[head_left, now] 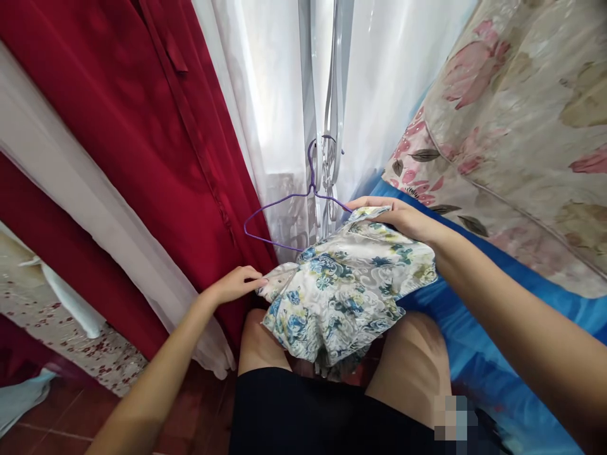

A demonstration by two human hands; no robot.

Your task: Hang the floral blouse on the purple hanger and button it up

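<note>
A white garment with blue and green flowers (pixel 332 297) hangs over my thighs, partly on a purple wire hanger (pixel 277 203). My right hand (pixel 391 218) grips the garment's upper right edge, close to the hanger's right shoulder. With fingertips pinched, my left hand (pixel 241 284) holds the garment's left edge. The hanger's left shoulder is bare; its right end is hidden behind the garment and my right hand. Its hook sits by pale hanging straps (pixel 336 95).
Red curtains (pixel 156 126) hang on the left beside a white one (pixel 80 164). Sheer white fabric (pixel 379 76) is behind the hanger. To the right are a floral cloth (pixel 521 126) and a blue cloth (pixel 493 341). Reddish floor tiles (pixel 61 404) show below.
</note>
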